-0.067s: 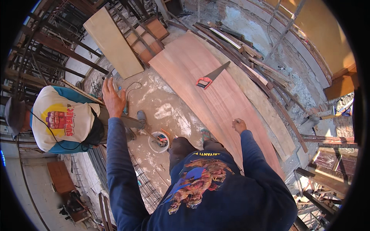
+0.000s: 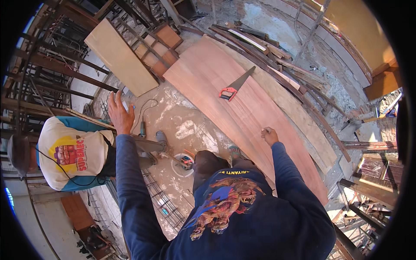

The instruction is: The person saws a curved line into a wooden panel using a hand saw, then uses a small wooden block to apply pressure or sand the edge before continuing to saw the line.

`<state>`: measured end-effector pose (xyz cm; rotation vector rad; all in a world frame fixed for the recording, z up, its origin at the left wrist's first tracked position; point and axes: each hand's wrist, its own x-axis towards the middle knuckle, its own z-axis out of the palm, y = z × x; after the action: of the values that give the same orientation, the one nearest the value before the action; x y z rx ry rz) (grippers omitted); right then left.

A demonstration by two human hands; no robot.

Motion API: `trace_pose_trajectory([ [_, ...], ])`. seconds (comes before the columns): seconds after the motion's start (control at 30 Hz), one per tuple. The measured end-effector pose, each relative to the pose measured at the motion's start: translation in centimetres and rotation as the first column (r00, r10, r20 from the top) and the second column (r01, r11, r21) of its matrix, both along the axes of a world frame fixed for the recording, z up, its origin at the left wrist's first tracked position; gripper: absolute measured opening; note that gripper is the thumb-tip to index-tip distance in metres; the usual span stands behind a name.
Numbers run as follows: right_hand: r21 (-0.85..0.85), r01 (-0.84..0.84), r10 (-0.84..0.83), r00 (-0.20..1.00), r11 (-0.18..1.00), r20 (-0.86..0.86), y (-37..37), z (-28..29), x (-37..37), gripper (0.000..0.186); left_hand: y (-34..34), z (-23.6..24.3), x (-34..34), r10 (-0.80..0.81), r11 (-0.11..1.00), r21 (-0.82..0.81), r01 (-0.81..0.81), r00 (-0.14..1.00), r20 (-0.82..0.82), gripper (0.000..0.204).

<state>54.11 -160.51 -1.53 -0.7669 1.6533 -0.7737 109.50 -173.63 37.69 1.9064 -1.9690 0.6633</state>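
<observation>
My left hand (image 2: 120, 113) is raised on the left, fingers spread, with nothing in it. It appears in front of a co-worker's leg and a long wooden strip. My right hand (image 2: 269, 135) is closed over the reddish plywood sheet (image 2: 216, 86), its fingers curled into a pinch; whatever they may hold is too small to make out. Whether that hand touches the sheet, I cannot tell. A handsaw (image 2: 236, 86) with a red and black handle lies flat on the plywood, beyond my right hand, its blade angled to the far right.
A co-worker (image 2: 73, 151) in a cap bends at the left. A white bucket of tools (image 2: 182, 166) stands by my knees, and a teal corded power tool (image 2: 143, 129) lies on the floor. Timber scraps (image 2: 277, 65) lie beyond the plywood; a pale panel (image 2: 121, 56) rests far left.
The whole view has shifted slightly, so the plywood and co-worker appear a little displaced. My left hand stays raised and spread; my right hand stays curled. The saw has not moved on the sheet.
</observation>
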Motion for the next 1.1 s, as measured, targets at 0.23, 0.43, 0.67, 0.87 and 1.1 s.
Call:
trace_pose_trajectory([
  [0.23,0.333,0.146,-0.123,0.988,0.932,-0.089,7.1,-8.6,-0.6,0.034,-8.6,-3.2,6.7,0.053,0.998,0.022,-0.062,0.955,0.291,0.058],
  [0.43,0.657,-0.491,0.793,0.535,0.572,-0.291,16.0,-12.3,2.6,0.020,-11.9,-4.0,12.2,0.099,0.994,0.020,-0.106,0.972,0.212,0.039],
  [0.67,0.492,0.264,-0.274,0.960,0.830,-0.053,6.0,-5.3,18.0,0.028,-11.5,-2.8,13.8,0.115,0.927,0.372,-0.051,0.982,-0.153,0.032],
  [0.87,0.094,0.017,-0.012,0.998,0.995,-0.059,-7.8,-1.9,23.1,0.033,-10.0,-1.5,13.5,0.174,0.858,0.514,-0.017,0.950,-0.259,0.031],
  [1.1,0.159,0.148,-0.137,0.987,0.976,-0.080,-13.6,-2.1,20.4,0.034,-7.4,0.0,13.9,0.183,0.886,0.448,-0.119,0.978,-0.102,0.030],
])
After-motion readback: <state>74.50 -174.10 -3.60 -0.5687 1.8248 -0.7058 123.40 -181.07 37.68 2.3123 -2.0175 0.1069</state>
